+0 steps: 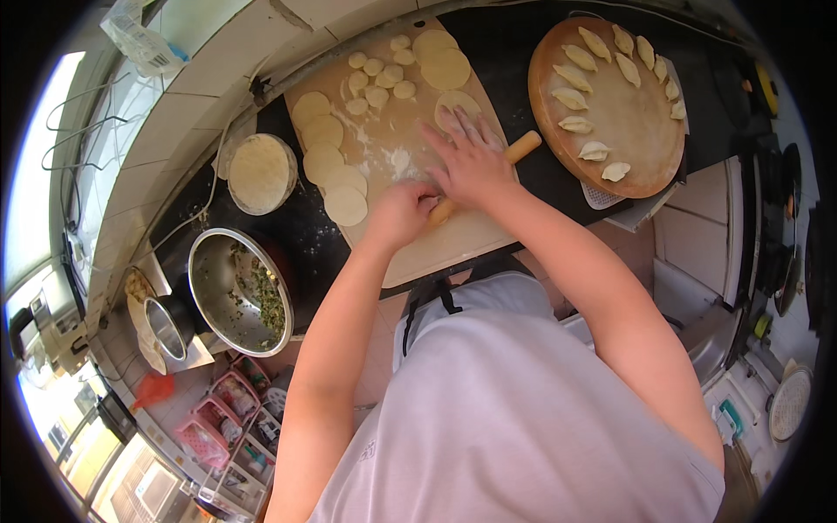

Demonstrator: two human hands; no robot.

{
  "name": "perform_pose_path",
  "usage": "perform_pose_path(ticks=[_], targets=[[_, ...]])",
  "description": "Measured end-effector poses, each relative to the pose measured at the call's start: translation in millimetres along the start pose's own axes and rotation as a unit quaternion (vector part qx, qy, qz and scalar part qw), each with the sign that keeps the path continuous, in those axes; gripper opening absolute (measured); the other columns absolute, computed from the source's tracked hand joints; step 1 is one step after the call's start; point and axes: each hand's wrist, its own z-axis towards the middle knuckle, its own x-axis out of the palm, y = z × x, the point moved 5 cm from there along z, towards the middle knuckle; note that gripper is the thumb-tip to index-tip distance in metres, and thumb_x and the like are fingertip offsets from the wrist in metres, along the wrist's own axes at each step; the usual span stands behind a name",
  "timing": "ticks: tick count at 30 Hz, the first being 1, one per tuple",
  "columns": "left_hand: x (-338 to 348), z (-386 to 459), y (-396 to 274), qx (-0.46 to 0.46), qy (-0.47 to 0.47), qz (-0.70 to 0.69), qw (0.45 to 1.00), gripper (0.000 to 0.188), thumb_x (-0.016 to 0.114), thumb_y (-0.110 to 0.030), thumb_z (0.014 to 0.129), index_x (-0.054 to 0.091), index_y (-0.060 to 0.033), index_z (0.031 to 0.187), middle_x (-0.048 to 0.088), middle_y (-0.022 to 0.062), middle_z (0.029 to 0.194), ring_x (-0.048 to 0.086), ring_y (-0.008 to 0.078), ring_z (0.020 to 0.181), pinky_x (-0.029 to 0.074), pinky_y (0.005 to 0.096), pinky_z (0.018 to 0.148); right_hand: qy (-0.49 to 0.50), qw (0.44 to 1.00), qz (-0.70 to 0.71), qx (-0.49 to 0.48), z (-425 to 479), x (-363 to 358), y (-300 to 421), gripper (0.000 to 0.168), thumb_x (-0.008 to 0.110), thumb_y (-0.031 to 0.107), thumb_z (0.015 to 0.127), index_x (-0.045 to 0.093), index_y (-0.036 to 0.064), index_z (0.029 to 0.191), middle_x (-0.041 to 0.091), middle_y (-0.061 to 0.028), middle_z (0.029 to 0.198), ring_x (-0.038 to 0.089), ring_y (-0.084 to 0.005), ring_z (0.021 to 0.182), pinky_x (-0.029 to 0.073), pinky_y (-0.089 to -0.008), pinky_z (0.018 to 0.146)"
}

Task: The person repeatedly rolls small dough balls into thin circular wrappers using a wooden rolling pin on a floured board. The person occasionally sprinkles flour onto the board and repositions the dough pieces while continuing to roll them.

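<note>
My right hand (474, 163) lies palm down across a wooden rolling pin (523, 147), its fingers straight and spread over the board. The pin slants under the palm; both its ends show. Close to the pin's near end, my left hand (409, 209) has its fingers curled inward. Whether it pinches dough is hidden by the fingers. Beneath both hands is a floured pastry board (418, 255). A flat round wrapper (456, 104) lies just beyond my right fingertips. Small dough balls (377, 97) cluster toward the board's far side.
Overlapping wrappers (324, 163) line the board's left edge, and more wrappers (446, 68) lie at the far right. Left stand a flour bowl (261, 173) and a steel bowl of chopped green filling (271, 301). A round wooden board (628, 131) at right carries several dumplings (574, 77).
</note>
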Motion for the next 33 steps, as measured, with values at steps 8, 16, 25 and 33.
perform_pose_path(ticks=[8, 16, 25, 33], targets=[[-2.8, 7.4, 3.7, -0.148, 0.058, -0.043, 0.986, 0.021, 0.072, -0.016, 0.096, 0.08, -0.0039, 0.112, 0.079, 0.0179, 0.105, 0.075, 0.0371, 0.095, 0.058, 0.0459, 0.086, 0.003, 1.0, -0.027, 0.015, 14.7, -6.9, 3.0, 0.076, 0.072, 0.051, 0.095, 0.053, 0.018, 0.161, 0.041, -0.0196, 0.17, 0.039, -0.0407, 0.157, 0.028, -0.0602, 0.13], [12.2, -4.3, 28.7, -0.204, 0.028, -0.16, 0.965, 0.022, 0.074, -0.018, 0.095, 0.079, -0.0027, 0.111, 0.079, 0.0172, 0.102, 0.076, 0.0359, 0.093, 0.059, 0.0436, 0.083, 0.103, 0.994, -0.032, -0.009, -55.6, -19.4, -1.0, 0.077, 0.068, 0.05, 0.099, 0.048, 0.015, 0.164, 0.041, -0.0202, 0.17, 0.034, -0.0399, 0.16, 0.025, -0.0572, 0.132], [-3.2, -2.1, -2.5, -0.019, 0.03, 0.028, 0.999, 0.022, 0.075, -0.019, 0.096, 0.079, -0.0037, 0.111, 0.077, 0.0196, 0.1, 0.076, 0.0322, 0.093, 0.058, 0.043, 0.083, 0.055, 0.998, 0.011, -0.018, -74.7, -34.0, -1.2, 0.072, 0.07, 0.046, 0.097, 0.053, 0.014, 0.16, 0.043, -0.021, 0.169, 0.039, -0.0419, 0.157, 0.03, -0.056, 0.13], [-42.9, 30.7, 17.3, -0.058, -0.042, 0.016, 0.997, 0.019, 0.074, -0.015, 0.094, 0.079, -0.0033, 0.108, 0.077, 0.0177, 0.101, 0.074, 0.0367, 0.093, 0.057, 0.0456, 0.083, 0.028, 0.999, 0.016, -0.015, -74.5, -27.5, -2.9, 0.075, 0.074, 0.046, 0.094, 0.055, 0.014, 0.158, 0.045, -0.0186, 0.168, 0.044, -0.0406, 0.154, 0.034, -0.0545, 0.129]])
